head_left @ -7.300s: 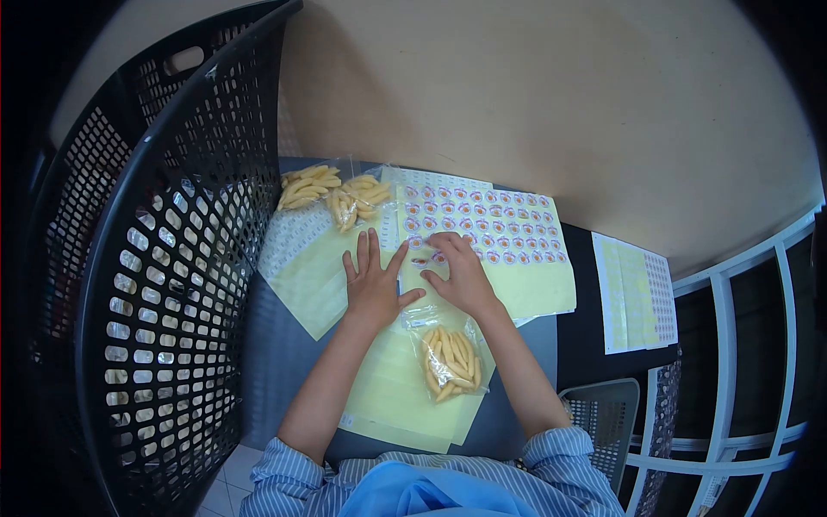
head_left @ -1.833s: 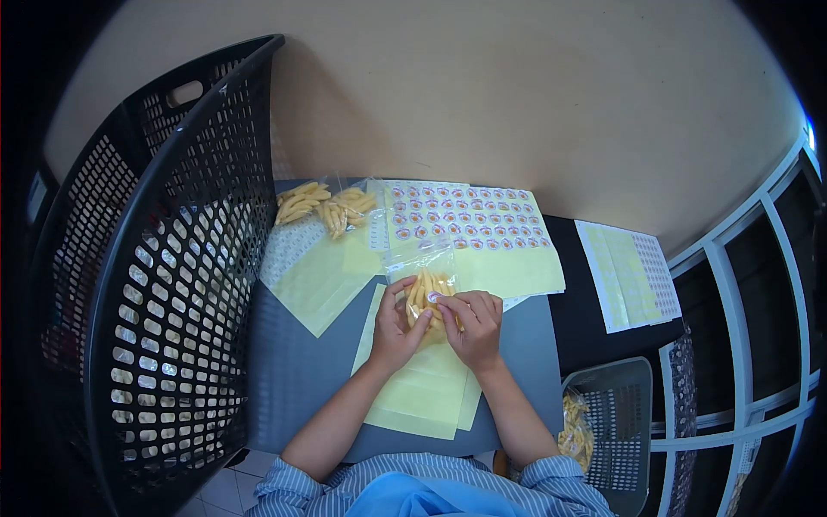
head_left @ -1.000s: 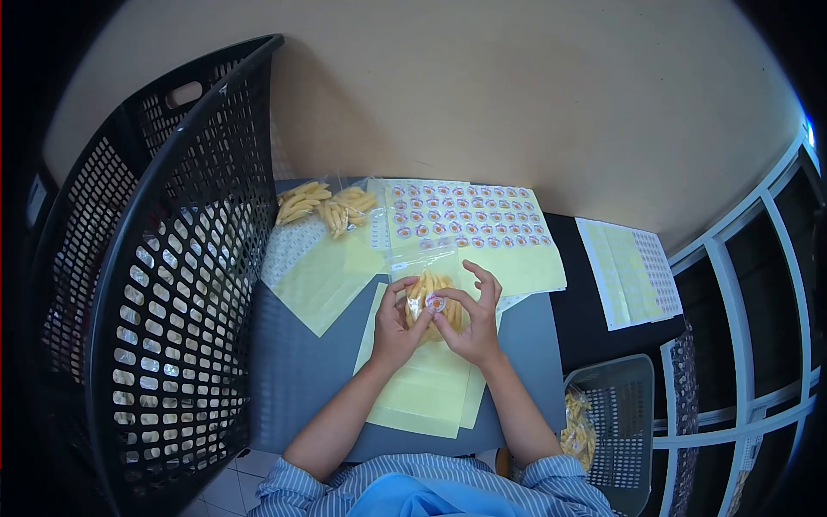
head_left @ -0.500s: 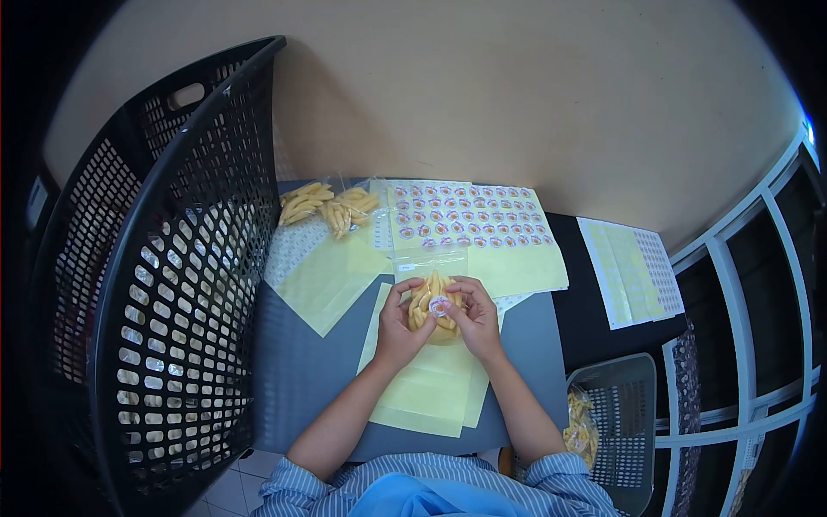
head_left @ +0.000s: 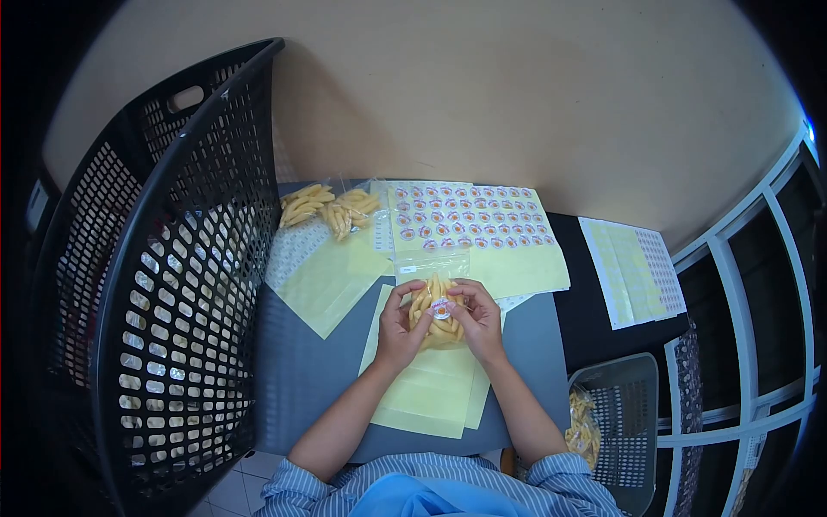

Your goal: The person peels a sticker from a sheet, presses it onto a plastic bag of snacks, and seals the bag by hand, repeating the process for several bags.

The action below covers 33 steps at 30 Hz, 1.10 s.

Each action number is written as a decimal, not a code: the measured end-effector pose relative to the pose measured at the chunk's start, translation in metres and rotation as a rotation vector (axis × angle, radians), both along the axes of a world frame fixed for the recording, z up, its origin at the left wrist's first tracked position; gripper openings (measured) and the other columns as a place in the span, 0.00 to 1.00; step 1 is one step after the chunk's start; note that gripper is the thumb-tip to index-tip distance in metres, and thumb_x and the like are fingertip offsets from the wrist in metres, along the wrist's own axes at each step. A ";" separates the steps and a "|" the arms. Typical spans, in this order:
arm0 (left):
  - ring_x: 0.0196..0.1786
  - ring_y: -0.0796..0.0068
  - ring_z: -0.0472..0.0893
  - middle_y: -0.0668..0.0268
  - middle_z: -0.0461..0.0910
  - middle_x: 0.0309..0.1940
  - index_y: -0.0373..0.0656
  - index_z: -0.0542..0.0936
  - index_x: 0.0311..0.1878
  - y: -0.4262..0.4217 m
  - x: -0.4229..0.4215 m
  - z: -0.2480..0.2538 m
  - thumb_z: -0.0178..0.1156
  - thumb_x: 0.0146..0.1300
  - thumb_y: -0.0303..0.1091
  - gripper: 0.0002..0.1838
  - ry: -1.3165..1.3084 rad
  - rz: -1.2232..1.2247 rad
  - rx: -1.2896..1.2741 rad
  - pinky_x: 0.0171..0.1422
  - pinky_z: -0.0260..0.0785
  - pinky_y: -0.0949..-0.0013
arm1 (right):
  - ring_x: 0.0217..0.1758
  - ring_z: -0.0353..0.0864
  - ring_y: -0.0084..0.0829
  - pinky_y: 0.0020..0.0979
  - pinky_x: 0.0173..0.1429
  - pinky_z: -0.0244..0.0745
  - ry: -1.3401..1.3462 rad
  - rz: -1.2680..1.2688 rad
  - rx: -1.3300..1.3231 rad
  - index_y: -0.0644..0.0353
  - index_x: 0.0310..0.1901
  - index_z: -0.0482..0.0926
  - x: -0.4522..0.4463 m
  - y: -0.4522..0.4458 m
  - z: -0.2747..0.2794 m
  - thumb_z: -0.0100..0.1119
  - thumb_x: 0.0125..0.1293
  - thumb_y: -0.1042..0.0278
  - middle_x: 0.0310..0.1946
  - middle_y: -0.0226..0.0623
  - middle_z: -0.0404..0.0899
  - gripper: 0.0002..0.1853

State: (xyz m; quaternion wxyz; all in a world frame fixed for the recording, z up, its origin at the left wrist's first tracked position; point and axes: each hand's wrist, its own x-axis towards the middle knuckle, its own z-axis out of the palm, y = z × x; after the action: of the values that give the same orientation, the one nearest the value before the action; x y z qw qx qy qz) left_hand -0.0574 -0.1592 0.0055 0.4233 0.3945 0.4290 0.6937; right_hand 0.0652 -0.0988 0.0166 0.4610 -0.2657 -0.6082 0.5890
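A clear bag of pale yellow finger-shaped pieces (head_left: 441,333) is held between both hands above yellow-green sheets (head_left: 422,396). My left hand (head_left: 401,326) grips its left side, fingers curled round the edge. My right hand (head_left: 479,322) holds the right side, with the thumb at a round sticker (head_left: 442,308) on the bag's front. The bag's transparent top stands up beyond the fingers. Behind it lies a sheet with rows of round stickers (head_left: 474,217). Two more filled bags, a left one (head_left: 305,205) and a right one (head_left: 350,212), lie at the back left.
A tall black basket (head_left: 185,284) with filled bags inside stands left of the grey table (head_left: 301,379). More printed sheets (head_left: 633,271) lie on a black surface at right. Below them is a grey basket (head_left: 627,431) holding a filled bag. A wall rises behind the table.
Both hands have left the sticker sheets and taken hold of the bag that lay in front. A round sticker is now on it. Lately the right fingers moved from the sticker to the bag's right side.
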 end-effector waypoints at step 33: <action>0.60 0.61 0.62 0.55 0.54 0.61 0.43 0.60 0.56 -0.010 -0.025 0.023 0.61 0.46 0.24 0.32 0.374 0.307 0.190 0.56 0.65 0.62 | 0.49 0.73 0.36 0.32 0.50 0.74 -0.048 -1.185 0.196 0.65 0.51 0.68 0.193 0.012 0.039 0.60 0.54 0.79 0.49 0.44 0.71 0.22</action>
State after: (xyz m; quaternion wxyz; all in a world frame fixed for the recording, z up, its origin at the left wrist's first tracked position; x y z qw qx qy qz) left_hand -0.0825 -0.1696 0.0284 0.1872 0.4842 0.4876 0.7019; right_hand 0.2580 -0.0865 0.0559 0.7194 -0.5288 -0.4182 0.1670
